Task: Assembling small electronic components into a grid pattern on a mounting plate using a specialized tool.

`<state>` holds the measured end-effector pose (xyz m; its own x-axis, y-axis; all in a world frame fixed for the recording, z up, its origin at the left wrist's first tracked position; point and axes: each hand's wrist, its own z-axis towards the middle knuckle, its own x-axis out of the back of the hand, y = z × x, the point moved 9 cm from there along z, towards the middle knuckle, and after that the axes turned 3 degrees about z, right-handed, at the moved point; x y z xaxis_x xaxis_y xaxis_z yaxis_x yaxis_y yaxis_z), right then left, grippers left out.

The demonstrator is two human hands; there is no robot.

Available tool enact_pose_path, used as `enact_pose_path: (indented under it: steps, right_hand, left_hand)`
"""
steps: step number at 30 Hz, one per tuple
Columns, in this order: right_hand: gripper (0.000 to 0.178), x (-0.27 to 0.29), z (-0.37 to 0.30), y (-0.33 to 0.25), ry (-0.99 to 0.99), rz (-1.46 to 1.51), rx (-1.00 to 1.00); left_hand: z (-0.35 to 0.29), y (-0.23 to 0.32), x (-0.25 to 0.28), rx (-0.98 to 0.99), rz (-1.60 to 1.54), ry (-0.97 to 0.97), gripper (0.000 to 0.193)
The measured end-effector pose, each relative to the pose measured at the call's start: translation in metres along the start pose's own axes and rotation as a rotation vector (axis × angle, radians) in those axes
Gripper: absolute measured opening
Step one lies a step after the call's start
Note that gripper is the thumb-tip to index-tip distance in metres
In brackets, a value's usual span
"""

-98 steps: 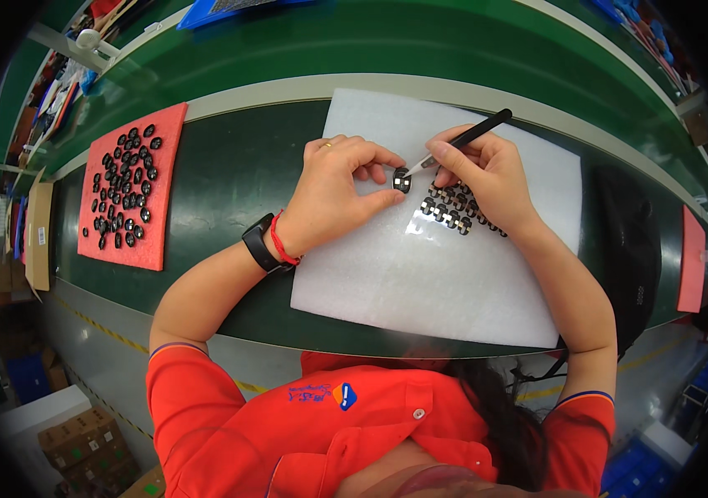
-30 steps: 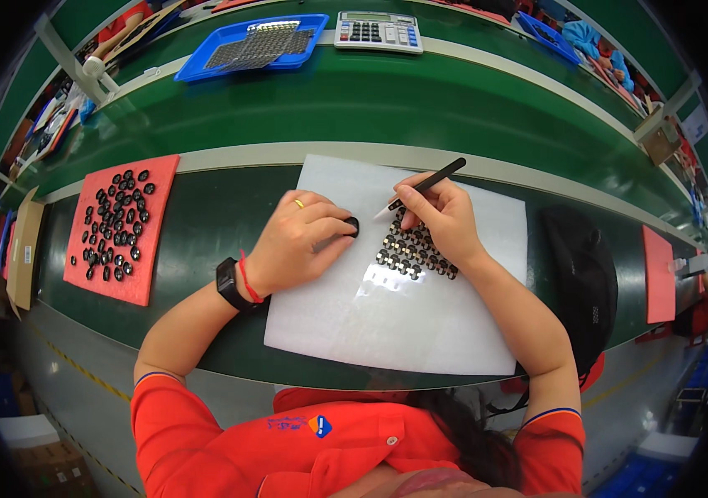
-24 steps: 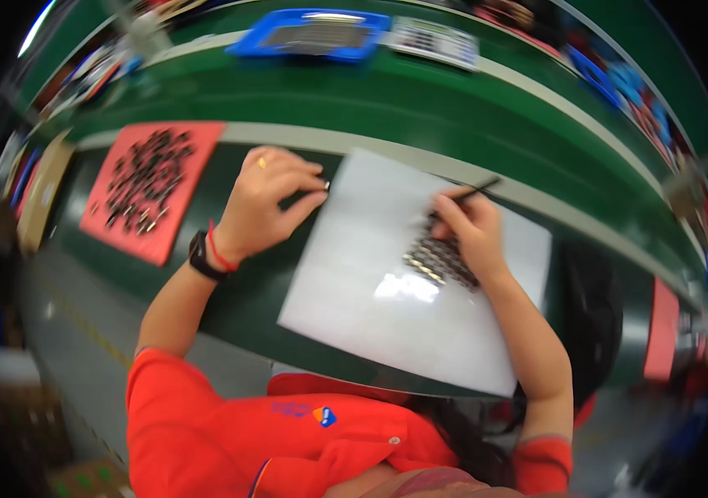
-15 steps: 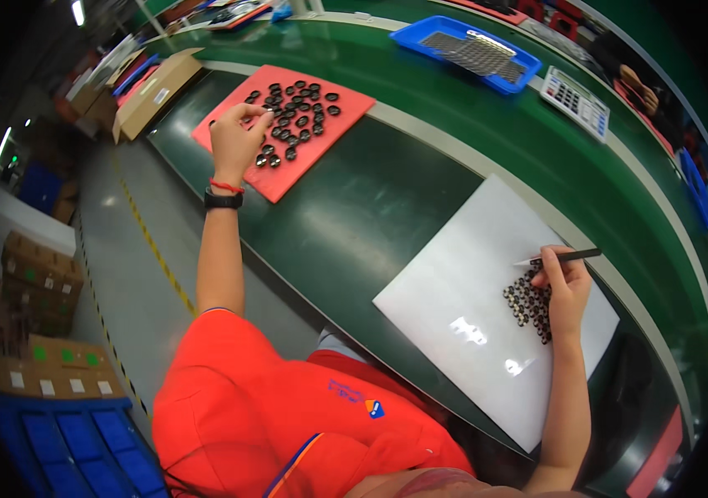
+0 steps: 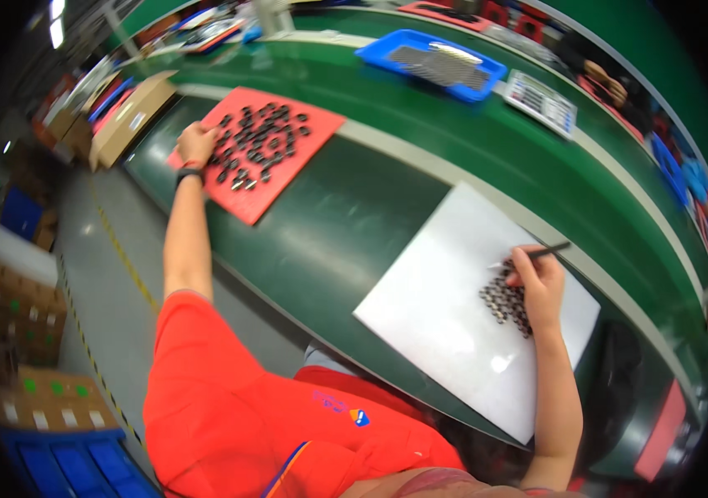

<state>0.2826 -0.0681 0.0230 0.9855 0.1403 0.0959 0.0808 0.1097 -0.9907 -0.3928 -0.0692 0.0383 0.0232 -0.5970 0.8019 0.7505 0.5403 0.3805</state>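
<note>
My left hand (image 5: pixel 197 144), slightly blurred, is at the left edge of a red mat (image 5: pixel 256 205), its fingers curled closed. Whatever those fingers hold, if anything, is hidden. Many small round black parts (image 5: pixel 264 133) with shiny spots lie scattered over the mat, right beside the hand. My right hand (image 5: pixel 541 286) grips a slim black pen-like tool (image 5: pixel 550 250) with a pale pointed tip. It rests over a white sheet (image 5: pixel 429 307), at the upper right of a tight cluster of small dark and metallic round pieces (image 5: pixel 503 302), partly covering them.
A blue tray (image 5: pixel 387 51) of small grey pieces and a calculator (image 5: pixel 541 101) stand across the green table (image 5: pixel 321 207). An open cardboard box (image 5: pixel 134 120) is beyond my left hand. A red strip (image 5: pixel 661 432) lies at far right; another person's hand (image 5: pixel 607 83) shows behind.
My left hand has gone from above the round black parts to the mat's left edge, lower and farther left. My right hand keeps its place over the cluster. The whole view has shifted.
</note>
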Motion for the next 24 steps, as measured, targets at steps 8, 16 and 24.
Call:
enact_pose_path:
  steps: [8, 16, 24]
  right_hand:
    - [0.022, -0.015, 0.008, 0.004, -0.074, 0.083, -0.024]
    - [0.019, -0.004, 0.000, 0.008, -0.066, 0.081, -0.079]
    - [0.015, 0.011, 0.003, -0.005, 0.078, 0.333, 0.033]
  left_hand:
    - [0.032, -0.055, -0.011, -0.009, 0.041, 0.006, 0.032]
    - [-0.064, 0.193, 0.045, -0.410, -0.444, -0.173, 0.023]
    - [-0.291, 0.392, 0.058, -1.371, -0.554, -0.412, 0.037]
